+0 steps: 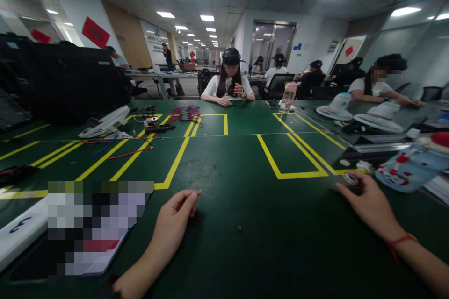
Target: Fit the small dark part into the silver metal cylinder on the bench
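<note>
The left hand is above the near part of the green table, left of the middle. Its thumb and index finger are closed in a pinch, and a very small pale piece sticks out at their tips. The right hand is well apart, at the right side, with curved fingers around a shiny round piece; I cannot tell if they grip it or only touch it. A small dark ring lies alone on the table between the hands, nearer to the left one.

For such small pieces, I think a light pinch with the fingertips is best, because a strong squeeze could make the pale piece jump away. It seems wise to keep the left hand low, and to take the round piece by its edge, without pushing the white scraps or the blue container just beside the right hand.

The pale piece is mostly hidden by the fingers, so its form is not clear. The right hand covers part of the round piece. The ring is too small to judge its details, and the phone-like object at the near left is partly pixelated.
</note>
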Available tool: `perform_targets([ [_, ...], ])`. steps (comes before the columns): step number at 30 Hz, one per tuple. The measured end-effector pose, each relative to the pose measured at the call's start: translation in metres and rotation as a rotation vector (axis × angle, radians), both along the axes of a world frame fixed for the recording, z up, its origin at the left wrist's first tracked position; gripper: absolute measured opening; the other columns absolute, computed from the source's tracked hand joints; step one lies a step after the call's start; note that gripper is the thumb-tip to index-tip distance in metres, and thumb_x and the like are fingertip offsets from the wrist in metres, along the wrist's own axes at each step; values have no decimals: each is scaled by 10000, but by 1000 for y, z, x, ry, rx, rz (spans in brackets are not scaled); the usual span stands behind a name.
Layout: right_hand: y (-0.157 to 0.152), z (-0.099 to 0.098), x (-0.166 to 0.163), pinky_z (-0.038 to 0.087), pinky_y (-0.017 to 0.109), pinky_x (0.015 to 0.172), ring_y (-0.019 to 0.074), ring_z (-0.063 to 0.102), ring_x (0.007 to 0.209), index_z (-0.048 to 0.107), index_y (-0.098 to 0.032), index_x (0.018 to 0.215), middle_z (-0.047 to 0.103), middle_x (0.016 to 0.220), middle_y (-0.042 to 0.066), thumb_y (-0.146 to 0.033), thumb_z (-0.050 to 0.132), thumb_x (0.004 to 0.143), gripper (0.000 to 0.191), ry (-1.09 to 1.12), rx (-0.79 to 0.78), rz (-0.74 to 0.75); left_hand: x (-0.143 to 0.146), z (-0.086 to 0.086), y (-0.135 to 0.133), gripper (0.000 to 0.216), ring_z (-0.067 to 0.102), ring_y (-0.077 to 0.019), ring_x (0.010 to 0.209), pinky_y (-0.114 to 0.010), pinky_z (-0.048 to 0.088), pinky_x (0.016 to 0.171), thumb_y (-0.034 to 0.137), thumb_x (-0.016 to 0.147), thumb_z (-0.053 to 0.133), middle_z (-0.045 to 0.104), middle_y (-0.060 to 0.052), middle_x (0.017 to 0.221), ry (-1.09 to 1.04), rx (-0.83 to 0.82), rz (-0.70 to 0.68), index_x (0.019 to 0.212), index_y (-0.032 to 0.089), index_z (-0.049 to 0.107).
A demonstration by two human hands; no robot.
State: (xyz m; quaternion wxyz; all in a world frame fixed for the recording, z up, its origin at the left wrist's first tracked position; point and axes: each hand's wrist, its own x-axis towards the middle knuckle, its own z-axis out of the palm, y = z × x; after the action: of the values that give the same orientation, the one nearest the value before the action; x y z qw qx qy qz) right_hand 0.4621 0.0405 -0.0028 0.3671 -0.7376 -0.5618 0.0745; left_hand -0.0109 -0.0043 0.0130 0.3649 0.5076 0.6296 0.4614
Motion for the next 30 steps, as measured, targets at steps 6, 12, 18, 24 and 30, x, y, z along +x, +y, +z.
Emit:
perform_targets([
  [6,-4,3,-6,364,500,907,360,472,1103,447,-125,1230,496,1210,209,-549,613,656,732,-313,113,-86,-3,-1,-2,333,520,-142,607,-237,395,590,467,807,544,548,38,610,3,-5,-23,937,183,657],
  [12,-41,28,-127,302,473,967,269,425,1158,571,-281,1140,510,1223,74,-411,595,760,402,-356,138,585,-2,0,-3,357,536,-163,619,-249,402,587,483,790,546,576,18,629,31,10,-35,928,179,674],
  [18,-51,28,-225,385,406,828,211,497,960,669,-294,991,597,1030,47,-403,625,757,262,-139,-123,1009,-2,2,-4,325,553,-172,638,-251,403,598,465,798,540,597,16,635,61,2,-69,906,193,679],
  [24,-38,40,-169,413,379,830,189,535,937,626,-251,965,606,988,50,-335,507,843,190,-165,-12,807,1,4,-6,285,558,-156,641,-240,407,599,435,809,538,633,6,705,63,24,-100,878,197,679],
  [30,-18,54,-34,381,361,875,228,549,976,585,-190,958,607,1013,119,-376,464,845,249,-489,208,210,3,6,-6,292,554,-165,624,-250,406,590,442,800,536,621,2,673,68,35,-104,847,193,683],
])
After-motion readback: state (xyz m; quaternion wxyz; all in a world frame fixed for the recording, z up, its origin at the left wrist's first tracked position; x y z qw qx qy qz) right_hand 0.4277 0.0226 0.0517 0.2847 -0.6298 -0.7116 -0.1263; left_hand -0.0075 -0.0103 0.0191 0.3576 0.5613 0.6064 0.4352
